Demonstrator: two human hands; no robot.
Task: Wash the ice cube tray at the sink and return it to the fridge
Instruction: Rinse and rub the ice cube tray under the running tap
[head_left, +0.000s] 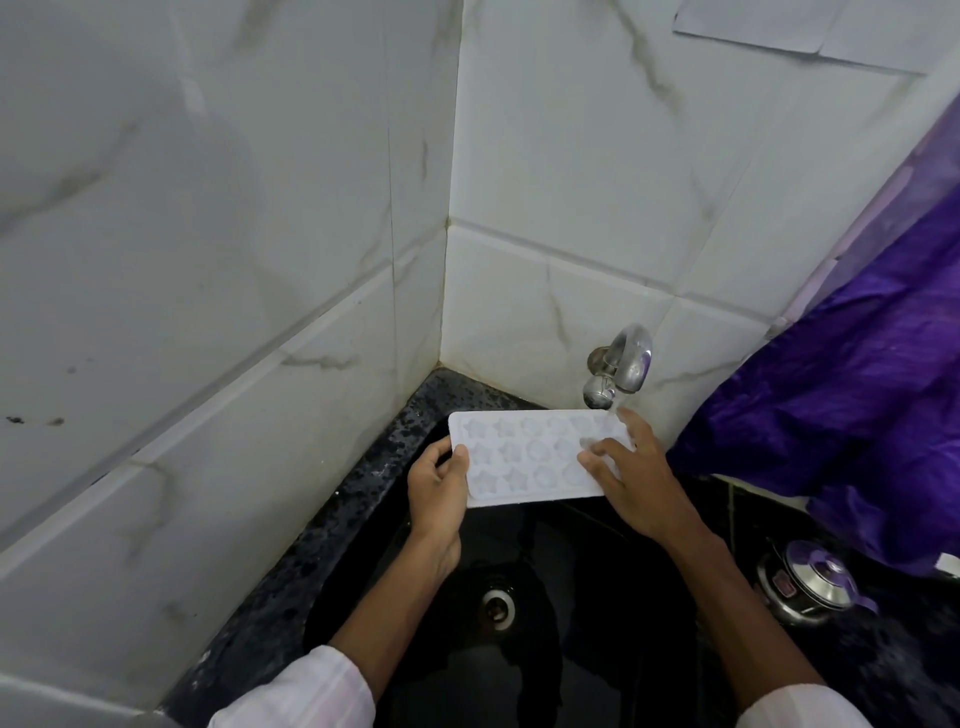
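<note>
A white ice cube tray (524, 457) with star and flower shaped moulds is held flat over the black sink (545, 597), moulds facing up. My left hand (439, 488) grips its left end, thumb on top and fingers underneath. My right hand (631, 470) lies on the tray's right end with the fingers spread across the moulds. A chrome tap (621, 366) on the tiled wall runs a thin stream of water onto the tray's far right corner, by my right fingertips.
The sink drain (498, 605) lies below the tray. A speckled black counter (322, 525) rims the sink on the left under white marble-look tiles. A purple curtain (852, 395) hangs at the right, with a steel pot and lid (808, 582) below it.
</note>
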